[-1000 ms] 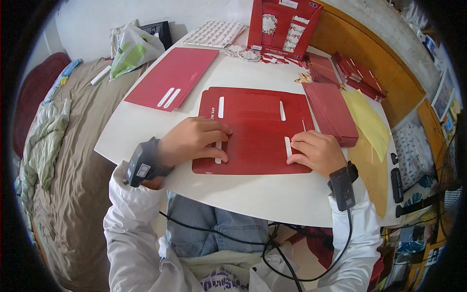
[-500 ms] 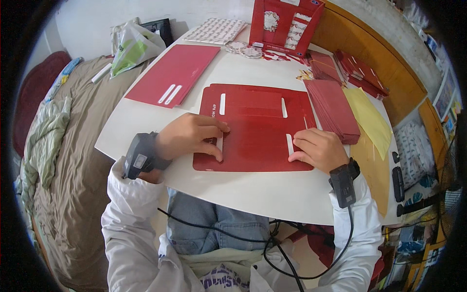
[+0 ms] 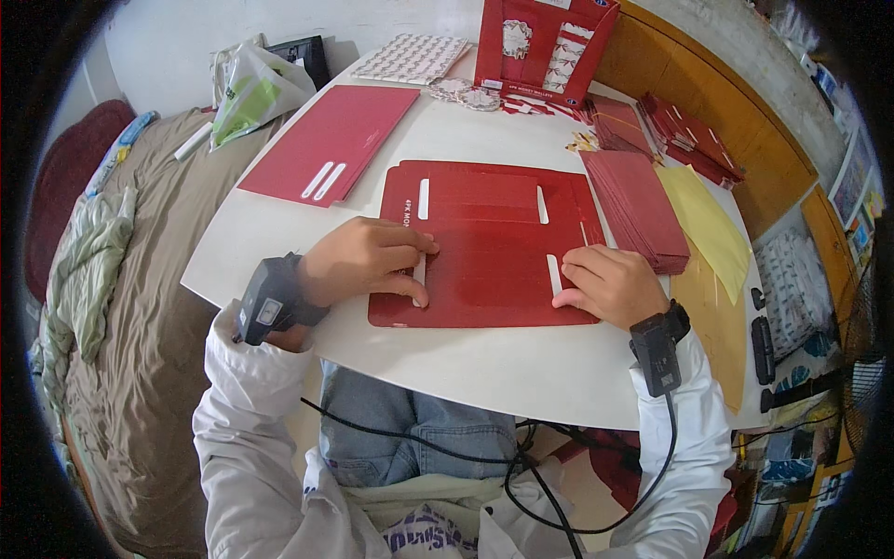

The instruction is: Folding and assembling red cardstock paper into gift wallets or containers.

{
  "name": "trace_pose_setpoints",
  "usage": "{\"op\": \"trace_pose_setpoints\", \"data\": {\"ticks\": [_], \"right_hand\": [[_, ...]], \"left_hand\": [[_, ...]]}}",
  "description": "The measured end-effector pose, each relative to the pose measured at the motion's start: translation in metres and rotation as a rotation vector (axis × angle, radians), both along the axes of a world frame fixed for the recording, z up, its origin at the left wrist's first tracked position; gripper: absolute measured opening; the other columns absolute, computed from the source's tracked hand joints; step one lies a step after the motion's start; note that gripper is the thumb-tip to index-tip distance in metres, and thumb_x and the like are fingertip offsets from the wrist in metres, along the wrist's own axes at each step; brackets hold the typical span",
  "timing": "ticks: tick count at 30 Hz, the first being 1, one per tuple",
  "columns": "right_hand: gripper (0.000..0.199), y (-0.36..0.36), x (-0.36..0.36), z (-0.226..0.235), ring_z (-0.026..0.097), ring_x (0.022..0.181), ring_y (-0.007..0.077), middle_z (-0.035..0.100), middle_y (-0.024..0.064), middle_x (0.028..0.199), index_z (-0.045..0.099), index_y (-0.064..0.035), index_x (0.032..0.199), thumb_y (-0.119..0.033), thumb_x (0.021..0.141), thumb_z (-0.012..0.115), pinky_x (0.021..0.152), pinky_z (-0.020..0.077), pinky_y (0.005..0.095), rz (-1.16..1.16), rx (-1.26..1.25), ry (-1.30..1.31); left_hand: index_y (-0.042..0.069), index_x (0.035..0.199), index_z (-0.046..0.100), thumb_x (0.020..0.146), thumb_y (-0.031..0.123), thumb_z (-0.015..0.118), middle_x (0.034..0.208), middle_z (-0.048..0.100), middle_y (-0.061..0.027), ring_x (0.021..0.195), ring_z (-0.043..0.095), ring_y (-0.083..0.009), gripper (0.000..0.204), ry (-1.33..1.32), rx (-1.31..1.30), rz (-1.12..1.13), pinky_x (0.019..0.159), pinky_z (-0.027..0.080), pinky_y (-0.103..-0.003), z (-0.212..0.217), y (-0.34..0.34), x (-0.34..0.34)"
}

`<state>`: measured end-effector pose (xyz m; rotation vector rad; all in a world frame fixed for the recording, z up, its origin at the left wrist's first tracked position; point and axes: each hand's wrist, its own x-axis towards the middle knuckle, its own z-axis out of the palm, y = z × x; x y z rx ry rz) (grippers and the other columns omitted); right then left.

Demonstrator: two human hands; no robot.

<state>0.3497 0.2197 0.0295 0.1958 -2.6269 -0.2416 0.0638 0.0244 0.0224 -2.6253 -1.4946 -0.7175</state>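
While both hands, left (image 3: 368, 261) and right (image 3: 610, 284), are pressing flat, apart, on the red card (image 3: 484, 247) near the table (image 3: 484, 359) edge, nothing is shifting since earlier

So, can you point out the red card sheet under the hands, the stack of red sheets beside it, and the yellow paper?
red card sheet (image 3: 484, 252), head view, its bare middle between the hands
stack of red sheets (image 3: 633, 205), head view, its top face
yellow paper (image 3: 708, 224), head view, its middle

Left hand (image 3: 368, 261) and right hand (image 3: 610, 284) palm-down, fingers curled, forearms angled inward.
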Motion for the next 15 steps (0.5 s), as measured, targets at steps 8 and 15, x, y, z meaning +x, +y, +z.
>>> {"op": "trace_pose_setpoints", "data": {"ticks": [8, 15], "right_hand": [[0.035, -0.0002, 0.0010, 0.0004, 0.064, 0.075, 0.0195, 0.064, 0.0059, 0.086, 0.064, -0.0041, 0.079, -0.038, 0.073, 0.074, 0.060, 0.0541, 0.0286, -0.032, 0.011, -0.007], [0.041, -0.0017, 0.0008, 0.0012, 0.064, 0.075, 0.0205, 0.064, 0.0064, 0.086, 0.067, -0.0034, 0.085, -0.044, 0.076, 0.071, 0.060, 0.0541, 0.0299, -0.039, -0.022, -0.024]], "left_hand": [[-0.001, 0.088, 0.064, 0.080, 0.034, 0.072, 0.097, 0.068, -0.0156, 0.084, 0.067, -0.0304, 0.037, 0.033, 0.109, -0.037, 0.072, 0.055, -0.037, -0.0012, 0.0011, 0.0014], [0.000, 0.103, 0.063, 0.083, 0.031, 0.070, 0.090, 0.067, -0.0125, 0.072, 0.066, -0.0264, 0.037, 0.116, 0.212, -0.069, 0.063, 0.054, -0.035, -0.0018, 0.0010, 0.0048]]}}
